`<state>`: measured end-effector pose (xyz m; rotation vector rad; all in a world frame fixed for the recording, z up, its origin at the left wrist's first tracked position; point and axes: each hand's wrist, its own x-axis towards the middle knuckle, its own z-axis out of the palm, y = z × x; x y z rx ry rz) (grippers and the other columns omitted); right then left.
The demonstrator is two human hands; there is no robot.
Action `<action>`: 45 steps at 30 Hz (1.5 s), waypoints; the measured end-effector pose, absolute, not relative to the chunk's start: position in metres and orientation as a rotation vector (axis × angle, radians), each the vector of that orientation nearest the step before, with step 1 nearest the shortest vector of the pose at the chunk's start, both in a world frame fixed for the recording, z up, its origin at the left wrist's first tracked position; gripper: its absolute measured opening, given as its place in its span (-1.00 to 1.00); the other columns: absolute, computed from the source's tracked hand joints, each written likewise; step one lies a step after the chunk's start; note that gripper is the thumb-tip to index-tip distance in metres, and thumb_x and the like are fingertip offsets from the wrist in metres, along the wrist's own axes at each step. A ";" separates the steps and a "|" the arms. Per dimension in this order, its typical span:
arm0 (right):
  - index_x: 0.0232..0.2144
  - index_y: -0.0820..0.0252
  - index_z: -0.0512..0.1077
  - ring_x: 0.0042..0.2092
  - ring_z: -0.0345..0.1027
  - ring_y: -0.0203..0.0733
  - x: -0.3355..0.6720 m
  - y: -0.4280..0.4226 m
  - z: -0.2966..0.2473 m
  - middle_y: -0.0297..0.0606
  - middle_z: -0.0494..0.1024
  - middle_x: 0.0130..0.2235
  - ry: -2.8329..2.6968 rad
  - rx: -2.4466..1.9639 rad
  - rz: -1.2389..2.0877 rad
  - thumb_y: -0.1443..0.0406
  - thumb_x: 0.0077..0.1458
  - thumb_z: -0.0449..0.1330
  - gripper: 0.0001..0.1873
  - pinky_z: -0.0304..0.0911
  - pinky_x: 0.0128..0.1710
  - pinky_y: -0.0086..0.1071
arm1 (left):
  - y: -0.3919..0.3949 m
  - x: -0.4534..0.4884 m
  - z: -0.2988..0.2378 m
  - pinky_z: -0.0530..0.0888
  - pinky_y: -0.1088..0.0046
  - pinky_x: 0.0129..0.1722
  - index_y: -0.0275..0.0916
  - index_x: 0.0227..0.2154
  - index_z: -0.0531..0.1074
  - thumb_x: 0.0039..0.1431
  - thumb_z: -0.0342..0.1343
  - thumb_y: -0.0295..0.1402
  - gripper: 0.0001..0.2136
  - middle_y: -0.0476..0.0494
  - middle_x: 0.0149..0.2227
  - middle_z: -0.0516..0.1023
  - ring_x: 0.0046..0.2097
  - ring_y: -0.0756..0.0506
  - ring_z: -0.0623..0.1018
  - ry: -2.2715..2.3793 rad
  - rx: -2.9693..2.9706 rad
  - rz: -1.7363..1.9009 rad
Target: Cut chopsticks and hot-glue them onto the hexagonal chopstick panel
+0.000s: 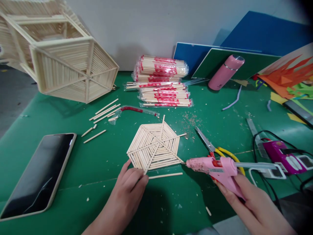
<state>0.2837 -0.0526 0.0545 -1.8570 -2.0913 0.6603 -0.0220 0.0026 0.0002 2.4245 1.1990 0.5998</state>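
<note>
In the head view, the left hand (132, 187) closes its fingers on the lower-left edge of a stick panel (153, 147) lying flat on the bench (83, 169). The right hand (249, 202) has its fingers wrapped around a pink glue gun (207, 165), nozzle at the panel's lower-right corner, scissors (205, 138) just beyond.

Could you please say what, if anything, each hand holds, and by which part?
The right hand holds the glue gun by its handle. The left hand touches the near edge of the stick panel; whether it grips cannot be told.
</note>
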 end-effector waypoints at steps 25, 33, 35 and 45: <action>0.03 0.08 0.10 -0.18 0.39 -0.21 0.267 -0.039 0.051 -0.21 0.44 -0.12 -2.178 -1.846 0.771 0.23 0.11 -0.03 -0.60 0.33 -0.26 -0.48 | 0.000 -0.022 0.011 -0.01 0.07 0.14 -0.26 -0.39 0.31 0.15 -0.13 -0.53 -0.87 -0.01 -0.38 0.32 -0.30 0.02 0.31 1.183 2.370 0.493; 0.01 0.09 0.10 -0.21 0.38 -0.22 0.266 -0.033 0.051 -0.21 0.43 -0.13 -2.126 -1.873 0.889 0.22 0.13 -0.04 -0.62 0.33 -0.29 -0.45 | 0.001 -0.022 0.010 -0.03 0.07 0.15 -0.26 -0.38 0.31 0.16 -0.13 -0.53 -0.86 -0.02 -0.36 0.31 -0.30 0.02 0.31 1.172 2.357 0.493; -0.01 0.07 0.10 -0.28 0.38 -0.26 0.258 -0.028 0.056 -0.26 0.46 -0.19 -2.124 -1.831 0.958 0.23 0.13 -0.05 -0.65 0.33 -0.34 -0.46 | 0.002 -0.023 0.011 -0.04 0.05 0.15 -0.26 -0.38 0.30 0.16 -0.14 -0.53 -0.86 -0.02 -0.37 0.31 -0.30 0.02 0.30 1.168 2.363 0.460; -0.02 0.11 0.13 -0.31 0.39 -0.20 0.231 -0.018 0.059 -0.23 0.48 -0.26 -2.191 -1.748 0.922 0.26 0.12 -0.05 -0.66 0.31 -0.39 -0.41 | 0.000 -0.023 0.013 -0.06 0.04 0.16 -0.26 -0.39 0.31 0.18 -0.17 -0.50 -0.84 -0.02 -0.36 0.33 -0.29 0.01 0.32 1.184 2.340 0.435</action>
